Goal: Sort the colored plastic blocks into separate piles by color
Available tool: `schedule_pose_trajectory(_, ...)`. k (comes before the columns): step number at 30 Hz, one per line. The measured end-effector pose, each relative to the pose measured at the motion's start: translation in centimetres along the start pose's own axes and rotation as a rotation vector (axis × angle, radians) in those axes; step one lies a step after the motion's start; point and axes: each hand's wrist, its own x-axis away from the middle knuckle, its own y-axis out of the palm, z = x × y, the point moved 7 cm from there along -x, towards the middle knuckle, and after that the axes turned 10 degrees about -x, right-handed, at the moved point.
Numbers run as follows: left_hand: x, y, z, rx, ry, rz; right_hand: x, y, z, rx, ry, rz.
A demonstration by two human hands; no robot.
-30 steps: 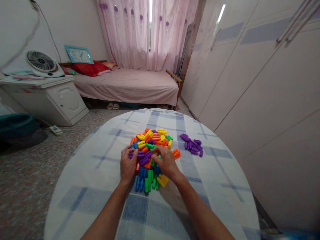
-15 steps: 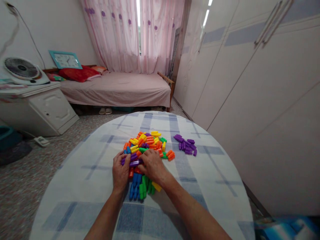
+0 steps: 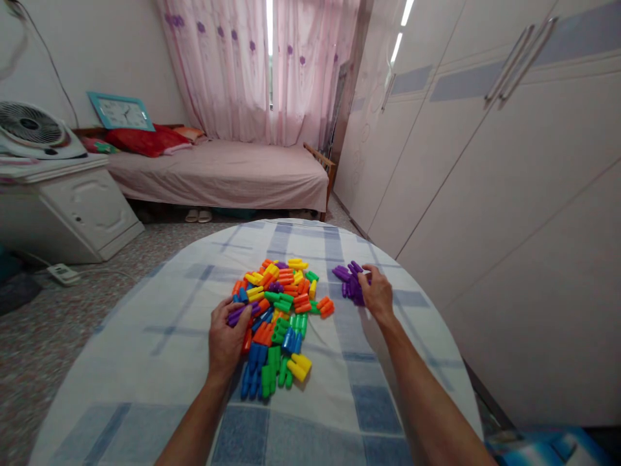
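Note:
My left hand is at the left edge of a mixed heap of plastic toy building blocks in orange, yellow, green, blue and purple. Its thumb and fingers are closed on a purple block. Over to the right, my right hand reaches into a separate cluster of purple blocks. Its fingers are bent around a purple block there, partly hidden by the fingertips. Blue blocks, green blocks and a yellow block lie at the near end of the mixed heap.
The round table has a blue-and-white checked cloth. Beyond it stands a bed with a framed clock. A fan sits on a white cabinet at left; a tall wardrobe lines the right.
My right hand has moved from the mixed heap rightward to the purple cluster, taking a purple block from beside my left hand. My left hand stays at the heap. The view has shifted slightly.

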Motion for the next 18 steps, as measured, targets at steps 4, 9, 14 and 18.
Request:
schedule_pose_trajectory(4, -0.2, 0.1, -0.4, 0.011, 0.009, -0.007, -1.9, 0.5, 2.2, 0.151, 0.054, -0.056)
schedule_pose_trajectory(9, -0.2, 0.1, -0.7, 0.051, -0.022, -0.003, -2.4, 1.7, 2.6, 0.265, 0.012, -0.083)
schedule_pose_trajectory(14, 0.0, -0.1, -0.9, 0.129, -0.106, 0.034, -2.2, 1.1, 2.1, 0.258, -0.05, -0.005)
schedule_pose_trajectory(18, 0.2, -0.3, -0.9, 0.154, -0.158, 0.069, -0.3, 1.9, -2.3, 0.024, -0.259, -0.006)
